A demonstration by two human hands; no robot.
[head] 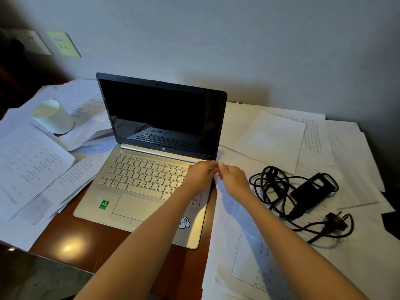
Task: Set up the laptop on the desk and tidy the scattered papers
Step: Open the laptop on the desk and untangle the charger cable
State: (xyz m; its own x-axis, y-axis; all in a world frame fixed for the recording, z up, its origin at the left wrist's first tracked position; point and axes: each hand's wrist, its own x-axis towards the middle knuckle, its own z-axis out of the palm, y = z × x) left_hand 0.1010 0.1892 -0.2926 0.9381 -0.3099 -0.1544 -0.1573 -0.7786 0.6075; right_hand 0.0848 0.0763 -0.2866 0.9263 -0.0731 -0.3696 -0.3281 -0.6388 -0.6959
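A silver laptop [138, 182] stands open on the brown desk [71, 232], its screen [160, 113] dark. Loose printed papers lie scattered to its left [32, 161] and right [270, 137]. My left hand [200, 175] hovers over the keyboard's right rear corner with its fingers curled. My right hand [232, 180] is just beside it, past the laptop's right edge. The fingertips of both hands meet on the raised edge of a white sheet [229, 224] that lies along the laptop's right side and runs under my right forearm.
A black charger with a coiled cable and plug [309, 191] lies on the papers to the right. A white paper cup [54, 116] stands on papers at the back left. Two wall sockets [62, 44] sit on the wall at the upper left.
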